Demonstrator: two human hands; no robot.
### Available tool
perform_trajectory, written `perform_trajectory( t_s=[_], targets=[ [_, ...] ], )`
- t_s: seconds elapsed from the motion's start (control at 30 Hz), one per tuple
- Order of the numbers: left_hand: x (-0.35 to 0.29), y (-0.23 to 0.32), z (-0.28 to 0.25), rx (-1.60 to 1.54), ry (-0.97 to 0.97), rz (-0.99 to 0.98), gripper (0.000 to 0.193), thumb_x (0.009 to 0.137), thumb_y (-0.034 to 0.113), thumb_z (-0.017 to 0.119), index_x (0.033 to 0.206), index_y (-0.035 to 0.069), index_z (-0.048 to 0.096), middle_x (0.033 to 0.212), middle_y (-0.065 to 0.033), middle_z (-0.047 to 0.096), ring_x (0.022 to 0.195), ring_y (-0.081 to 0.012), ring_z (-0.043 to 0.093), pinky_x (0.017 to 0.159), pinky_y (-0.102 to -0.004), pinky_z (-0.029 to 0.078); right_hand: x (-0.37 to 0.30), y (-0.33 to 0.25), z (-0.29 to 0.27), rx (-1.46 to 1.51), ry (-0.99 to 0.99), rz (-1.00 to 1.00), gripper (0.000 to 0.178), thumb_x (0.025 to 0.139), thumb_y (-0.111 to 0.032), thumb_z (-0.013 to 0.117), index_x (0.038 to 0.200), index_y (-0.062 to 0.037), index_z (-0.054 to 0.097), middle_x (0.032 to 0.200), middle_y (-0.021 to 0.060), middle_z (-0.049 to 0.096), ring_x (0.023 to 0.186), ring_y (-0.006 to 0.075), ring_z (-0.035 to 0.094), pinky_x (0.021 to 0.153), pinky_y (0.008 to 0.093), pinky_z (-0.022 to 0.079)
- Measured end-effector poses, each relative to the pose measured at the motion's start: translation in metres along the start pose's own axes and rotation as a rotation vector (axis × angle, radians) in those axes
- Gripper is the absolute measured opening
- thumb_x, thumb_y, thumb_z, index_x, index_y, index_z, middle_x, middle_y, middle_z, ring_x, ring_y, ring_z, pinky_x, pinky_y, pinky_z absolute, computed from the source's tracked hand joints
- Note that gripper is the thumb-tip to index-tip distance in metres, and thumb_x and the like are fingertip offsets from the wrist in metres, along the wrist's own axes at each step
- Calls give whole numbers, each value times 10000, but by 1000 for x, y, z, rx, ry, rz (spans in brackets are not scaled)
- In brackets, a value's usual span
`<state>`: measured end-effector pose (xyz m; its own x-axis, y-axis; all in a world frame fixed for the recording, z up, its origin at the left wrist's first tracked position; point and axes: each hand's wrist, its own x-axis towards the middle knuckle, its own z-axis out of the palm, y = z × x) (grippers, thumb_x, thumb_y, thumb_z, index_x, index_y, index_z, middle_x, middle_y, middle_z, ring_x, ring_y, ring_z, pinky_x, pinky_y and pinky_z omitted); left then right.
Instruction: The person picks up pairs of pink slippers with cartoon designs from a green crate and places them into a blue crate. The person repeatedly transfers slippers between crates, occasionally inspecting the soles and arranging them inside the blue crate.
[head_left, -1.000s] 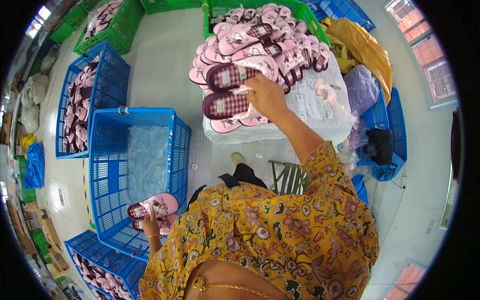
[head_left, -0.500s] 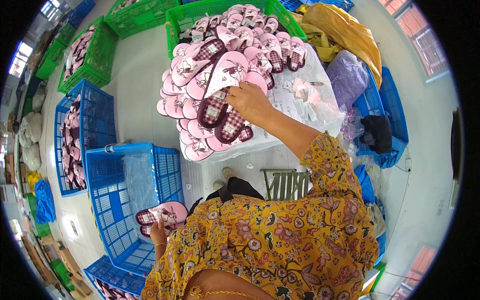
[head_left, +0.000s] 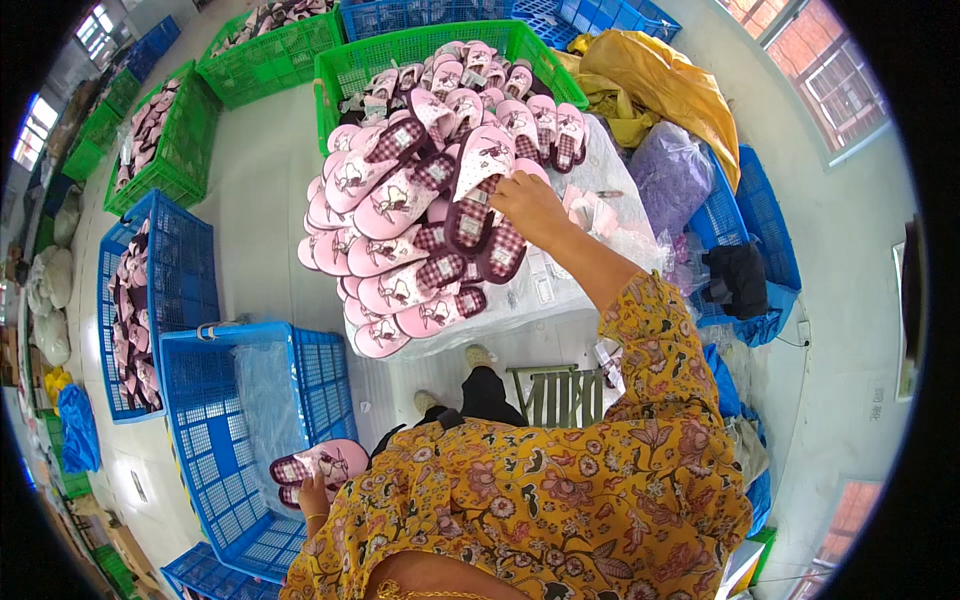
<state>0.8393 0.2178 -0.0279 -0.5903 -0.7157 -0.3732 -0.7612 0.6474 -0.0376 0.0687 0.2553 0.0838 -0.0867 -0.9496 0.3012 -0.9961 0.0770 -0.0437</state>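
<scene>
Slipper pair (head_left: 487,158) held over the counter (head_left: 500,322) in the right hand (head_left: 532,208), fingers closed on the uppers' edges. Pale labels (head_left: 467,227) seen on the checked insoles; print too small to read. Slipper pile (head_left: 385,258) stacked on the counter, left of that hand; cartoon figures printed on the uppers. White tag (head_left: 543,286) laid at the counter's near side, wording not legible. Left of the counter, second pair (head_left: 340,458) gripped by the left hand (head_left: 314,494), fingers closed, at a blue crate (head_left: 325,385).
</scene>
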Motion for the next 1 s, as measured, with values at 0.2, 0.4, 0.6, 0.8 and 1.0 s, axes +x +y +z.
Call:
perform_trajectory(
  t_s=[0.2,0.4,0.6,0.8,1.0],
  targets=[
    [-13,23,13,-176,45,-223,346,928,352,514,829,37,620,671,-170,558,643,-371,562,561,-490,416,9,89,21,-78,16,-22,81,725,-114,564,794,-136,601,853,8,542,882,217,518,773,343,449],
    [-11,91,-5,-414,-130,-599,406,897,404,555,767,23,602,684,-202,567,652,-411,559,565,-492,424,43,154,64,-83,69,-89,107,740,-116,548,832,-135,599,915,-11,562,894,206,509,786,342,418],
    [18,179,-65,-480,-89,-628,477,888,421,580,662,5,526,605,-201,519,543,-376,509,510,-466,378,53,169,150,-41,-68,-35,126,752,-108,552,852,-130,627,978,-7,566,958,212,506,868,350,411],
    [26,201,-86,-530,-31,-602,476,898,358,599,610,12,443,518,-138,380,454,-223,355,454,-413,293,33,147,153,126,181,75,247,744,-86,558,965,-131,658,1095,4,560,1022,231,504,892,370,395],
    [83,241,-168,-528,76,-587,404,901,351,588,688,17,510,613,-188,493,533,-366,493,467,-438,365,-33,81,122,478,271,411,325,727,-31,597,1044,-95,625,1146,82,549,1021,286,513,867,401,402]
  ],
)
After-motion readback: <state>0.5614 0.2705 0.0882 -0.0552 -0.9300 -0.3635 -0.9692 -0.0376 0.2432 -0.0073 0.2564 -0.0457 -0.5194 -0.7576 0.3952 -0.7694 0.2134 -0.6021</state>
